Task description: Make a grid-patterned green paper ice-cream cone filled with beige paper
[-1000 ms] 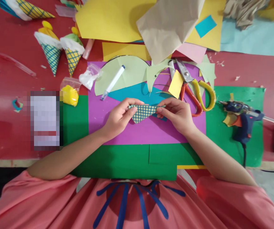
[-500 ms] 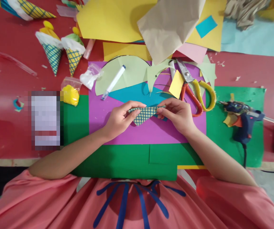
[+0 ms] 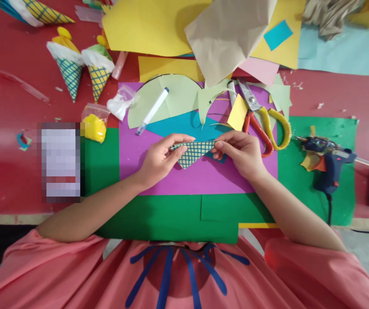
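Note:
A piece of pale green paper with a blue crisscross pattern [image 3: 195, 153] is stretched between my two hands, its straight edge at the top and a corner hanging down. My left hand [image 3: 158, 161] pinches its left end between thumb and fingers. At the pointed right end, my right hand [image 3: 240, 154] grips it the same way. Beneath lies a purple sheet [image 3: 171, 186], with a blue paper piece [image 3: 184, 126] just beyond the fingers. Scissors [image 3: 258, 118] with red and yellow handles rest close to my right hand.
Right, a blue glue gun [image 3: 329, 167] lies on green paper. Left are a phone-like blurred rectangle [image 3: 61, 161], a bag of yellow clay [image 3: 95, 128] and a bag of white clay [image 3: 120, 105]. Decorated paper cones [image 3: 67, 68] lie farther back. A marker [image 3: 152, 111] crosses the light green paper.
My hands have drawn slightly apart, so more of the patterned paper shows between them. Both still pinch its ends.

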Available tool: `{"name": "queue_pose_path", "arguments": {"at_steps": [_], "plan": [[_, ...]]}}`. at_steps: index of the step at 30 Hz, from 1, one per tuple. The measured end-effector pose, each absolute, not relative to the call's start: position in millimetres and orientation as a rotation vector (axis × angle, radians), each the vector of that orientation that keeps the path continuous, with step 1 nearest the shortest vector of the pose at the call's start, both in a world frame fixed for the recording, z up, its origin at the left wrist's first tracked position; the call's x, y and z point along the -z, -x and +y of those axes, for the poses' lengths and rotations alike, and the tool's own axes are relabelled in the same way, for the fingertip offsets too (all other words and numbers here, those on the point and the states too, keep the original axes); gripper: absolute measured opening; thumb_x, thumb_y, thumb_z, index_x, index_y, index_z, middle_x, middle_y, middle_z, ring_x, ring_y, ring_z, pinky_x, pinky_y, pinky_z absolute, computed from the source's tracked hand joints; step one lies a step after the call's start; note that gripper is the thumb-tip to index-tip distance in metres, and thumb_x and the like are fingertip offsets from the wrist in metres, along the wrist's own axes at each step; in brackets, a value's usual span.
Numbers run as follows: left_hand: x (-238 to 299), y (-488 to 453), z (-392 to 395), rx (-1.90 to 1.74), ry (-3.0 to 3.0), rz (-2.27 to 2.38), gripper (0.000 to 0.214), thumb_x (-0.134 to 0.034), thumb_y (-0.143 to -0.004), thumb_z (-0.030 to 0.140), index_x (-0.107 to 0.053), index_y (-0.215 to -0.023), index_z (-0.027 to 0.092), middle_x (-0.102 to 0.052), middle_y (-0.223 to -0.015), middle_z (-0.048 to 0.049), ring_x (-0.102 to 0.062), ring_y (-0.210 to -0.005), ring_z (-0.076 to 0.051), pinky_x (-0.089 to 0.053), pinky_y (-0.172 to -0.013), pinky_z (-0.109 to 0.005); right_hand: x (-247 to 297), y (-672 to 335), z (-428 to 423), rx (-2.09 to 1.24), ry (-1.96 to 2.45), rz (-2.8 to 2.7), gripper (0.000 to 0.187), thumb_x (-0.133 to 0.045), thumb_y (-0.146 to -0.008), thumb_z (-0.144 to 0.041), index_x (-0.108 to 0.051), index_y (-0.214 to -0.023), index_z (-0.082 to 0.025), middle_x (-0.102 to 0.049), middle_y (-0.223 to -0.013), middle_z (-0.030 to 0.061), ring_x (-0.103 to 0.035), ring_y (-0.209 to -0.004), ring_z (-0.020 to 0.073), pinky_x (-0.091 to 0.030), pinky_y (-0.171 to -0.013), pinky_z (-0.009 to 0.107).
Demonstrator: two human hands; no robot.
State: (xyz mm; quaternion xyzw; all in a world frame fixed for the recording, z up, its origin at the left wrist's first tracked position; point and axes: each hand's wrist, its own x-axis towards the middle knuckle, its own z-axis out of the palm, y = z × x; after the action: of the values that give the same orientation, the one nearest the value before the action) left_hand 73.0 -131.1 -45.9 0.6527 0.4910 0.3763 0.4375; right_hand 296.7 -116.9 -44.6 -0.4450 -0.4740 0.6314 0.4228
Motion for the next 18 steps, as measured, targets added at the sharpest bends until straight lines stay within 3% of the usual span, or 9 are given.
{"name": "queue_pose_path", "arguments": {"at_steps": [6,11,15,18], "plan": [[48.5,-74.3,-131.8,-0.936,-1.614,1.196,0.024,-0.059,-0.091,0.031,-0.066,-0.113,0.025,-0.071,-0.113,-0.0006,-0.067,-0.1,-0.012,-0.056,-0.081,-0.018,42.9,-295.6,-118.1,-1.556,1.151,-1.181,0.018,-0.071,-0.082,-0.031,-0.063,-0.077,-0.015,-0.071,-0.067,0.0003,-0.066,-0.054,0.008,-0.055,-0.051,0.019],[46.0,-75.6,-134.1,-0.954,-1.625,1.239,0.025,-0.058,-0.091,0.036,-0.068,-0.111,0.024,-0.072,-0.11,-0.0018,-0.068,-0.097,-0.013,-0.056,-0.079,-0.019,38.7,-287.9,-123.1,-1.621,1.136,-1.122,0.022,-0.07,-0.082,-0.036,-0.063,-0.088,-0.016,-0.068,-0.064,-0.0024,-0.062,-0.044,0.0073,-0.05,-0.041,0.018],[45.6,-74.4,-135.9,-0.935,-1.63,1.259,0.027,-0.057,-0.091,0.038,-0.07,-0.112,0.025,-0.073,-0.108,-0.0012,-0.069,-0.087,-0.012,-0.056,-0.068,-0.017,38.1,-284.5,-127.7,-1.657,1.134,-1.125,0.025,-0.069,-0.084,-0.036,-0.06,-0.072,-0.015,-0.068,-0.062,-0.0008,-0.062,-0.045,0.0075,-0.051,-0.042,0.018],[45.8,-74.3,-136.7,-0.91,-1.613,1.251,0.028,-0.058,-0.091,0.038,-0.07,-0.114,0.027,-0.074,-0.107,-0.0006,-0.069,-0.079,-0.011,-0.055,-0.064,-0.017,40.2,-285.5,-128.8,-1.606,1.157,-1.141,0.026,-0.068,-0.084,-0.035,-0.059,-0.07,-0.016,-0.066,-0.06,-0.0017,-0.062,-0.045,0.0073,-0.05,-0.041,0.017]]}}
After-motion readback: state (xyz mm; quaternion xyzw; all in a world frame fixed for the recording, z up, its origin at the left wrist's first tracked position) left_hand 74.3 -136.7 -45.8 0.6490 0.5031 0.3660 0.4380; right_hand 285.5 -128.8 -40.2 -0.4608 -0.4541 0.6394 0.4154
